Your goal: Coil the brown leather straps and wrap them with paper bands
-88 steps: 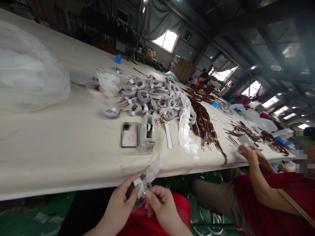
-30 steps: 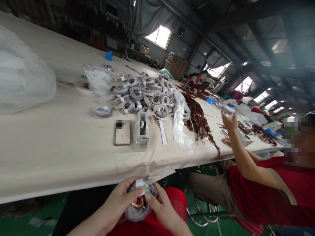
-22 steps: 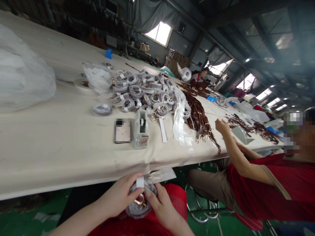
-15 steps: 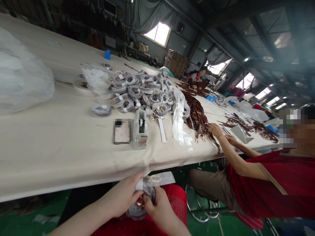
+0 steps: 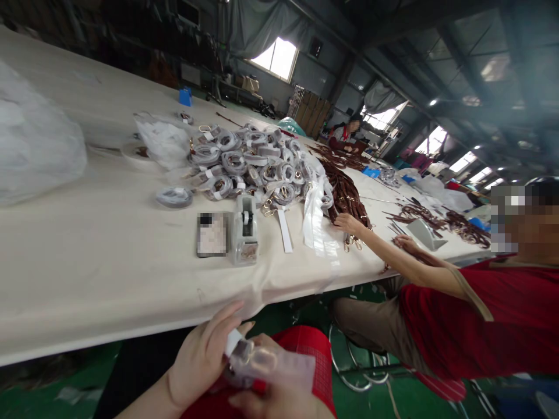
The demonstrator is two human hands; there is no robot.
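Low in front, over my lap, is a coiled strap (image 5: 240, 369) wrapped in clear plastic film, with a gold-coloured metal clasp. A white paper band or tag (image 5: 233, 342) shows at its upper left. My left hand (image 5: 203, 352) holds the coil's left side, fingers lying long beside the white paper. From the right, my right hand (image 5: 277, 401) grips the bundle, its fingers blurred and partly covered by a loose flap of film (image 5: 290, 366). On the table above, a heap of similar wrapped straps (image 5: 257, 157) lies behind a tape dispenser (image 5: 246, 233).
A phone-like flat object (image 5: 212, 234) lies left of the dispenser on the pale-covered table (image 5: 109, 279). Plastic bags (image 5: 39, 134) are at the left. Brown straps (image 5: 347, 195) lie to the right, where a co-worker's hand (image 5: 349, 224) reaches across. A stool (image 5: 356, 372) stands below.
My left fingers have straightened and shifted left. The wrapped strap has turned, its film flap swinging downward over my right hand. The co-worker's reaching hand has moved left along the brown straps.
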